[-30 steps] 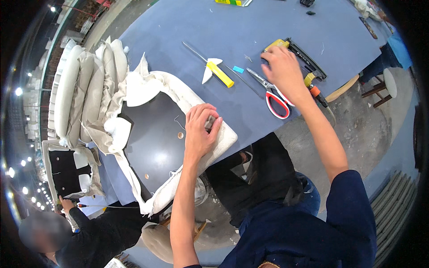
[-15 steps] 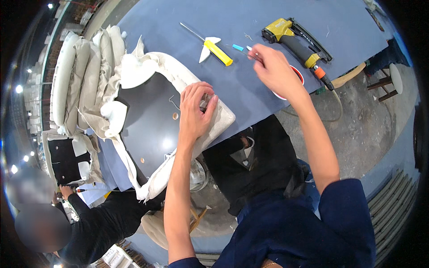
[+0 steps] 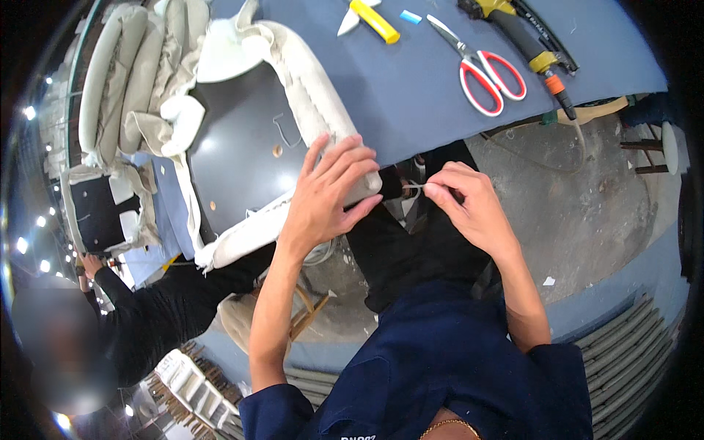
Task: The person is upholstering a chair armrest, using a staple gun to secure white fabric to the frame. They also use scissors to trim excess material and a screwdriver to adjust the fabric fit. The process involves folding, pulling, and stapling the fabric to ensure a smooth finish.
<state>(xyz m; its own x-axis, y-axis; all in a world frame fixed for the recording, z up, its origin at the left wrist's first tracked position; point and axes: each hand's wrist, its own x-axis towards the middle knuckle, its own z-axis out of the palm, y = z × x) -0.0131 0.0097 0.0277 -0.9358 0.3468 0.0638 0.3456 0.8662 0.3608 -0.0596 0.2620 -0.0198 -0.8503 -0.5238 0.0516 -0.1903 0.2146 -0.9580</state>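
A dark board lies on the blue table, its edges wrapped in padded cream fabric. My left hand lies over the near right corner of this padded edge, fingers spread on the fabric and thumb apart. Just beyond the corner, over my lap, my right hand pinches a thin pale strand between thumb and fingertips. Whether the strand joins the fabric, I cannot tell. Red-and-white scissors lie on the table, touched by neither hand. A bent piece of wire or cord rests on the board.
A yellow-handled tool, a small blue piece and a yellow-black air gun with a hose lie at the back. Padded fabric pieces stand stacked at left. A co-worker is at lower left beside another panel.
My right hand has moved from above the scissors toward me to the board's corner, now pinching a pale strand. The scissors lie uncovered. My left hand has flattened and spread over the corner.
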